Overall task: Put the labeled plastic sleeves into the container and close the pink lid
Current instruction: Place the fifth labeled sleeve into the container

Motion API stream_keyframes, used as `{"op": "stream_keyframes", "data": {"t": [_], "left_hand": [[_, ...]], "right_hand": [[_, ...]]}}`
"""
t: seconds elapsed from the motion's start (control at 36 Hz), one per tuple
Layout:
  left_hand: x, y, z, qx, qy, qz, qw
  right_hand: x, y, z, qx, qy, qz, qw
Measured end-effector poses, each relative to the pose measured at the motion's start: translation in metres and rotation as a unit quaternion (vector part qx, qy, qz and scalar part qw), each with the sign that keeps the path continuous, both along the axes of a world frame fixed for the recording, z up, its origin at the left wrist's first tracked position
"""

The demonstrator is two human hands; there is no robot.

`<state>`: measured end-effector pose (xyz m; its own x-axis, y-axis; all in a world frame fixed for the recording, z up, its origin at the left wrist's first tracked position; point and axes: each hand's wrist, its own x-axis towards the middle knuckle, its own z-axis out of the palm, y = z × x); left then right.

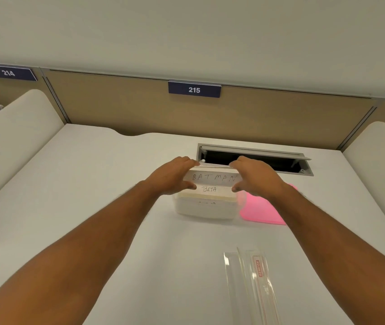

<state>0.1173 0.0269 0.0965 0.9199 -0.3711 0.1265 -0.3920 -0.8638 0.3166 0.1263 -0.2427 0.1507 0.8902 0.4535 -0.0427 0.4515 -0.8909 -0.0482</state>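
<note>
A translucent white container [204,208] stands on the white desk. Labeled plastic sleeves stand upright in it; the rear one [213,177] reads "BATMAN", the one in front of it [210,189] reads "BETA". My left hand [175,174] grips the left edge of the sleeves, thumb in front and fingers behind. My right hand [253,175] holds their right edge the same way. The pink lid [259,211] lies flat on the desk just right of the container, partly under my right forearm.
Clear empty plastic sleeves [250,287], one with a red printed strip, lie on the desk near the front right. An open cable slot [257,158] sits behind the container. Tan partition panels with number plates 214 and 215 [194,89] close off the back.
</note>
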Motion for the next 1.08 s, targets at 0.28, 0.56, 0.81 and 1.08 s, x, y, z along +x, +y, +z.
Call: {"op": "stream_keyframes", "data": {"t": [0.28,0.56,0.81,1.08], "left_hand": [[0.023,0.000,-0.012,0.045,0.030,0.009,0.998],[0.035,-0.005,-0.017,0.111,0.019,0.006,0.994],[0.050,-0.015,-0.028,0.192,0.027,0.016,0.981],[0.058,-0.024,-0.043,0.201,0.082,0.027,0.976]], "right_hand": [[0.026,0.006,-0.016,0.013,0.047,-0.010,0.999],[0.044,0.013,-0.042,0.016,0.084,-0.021,0.996],[0.054,0.018,-0.064,-0.039,0.058,-0.014,0.997],[0.062,0.022,-0.086,-0.111,0.046,-0.010,0.993]]}}
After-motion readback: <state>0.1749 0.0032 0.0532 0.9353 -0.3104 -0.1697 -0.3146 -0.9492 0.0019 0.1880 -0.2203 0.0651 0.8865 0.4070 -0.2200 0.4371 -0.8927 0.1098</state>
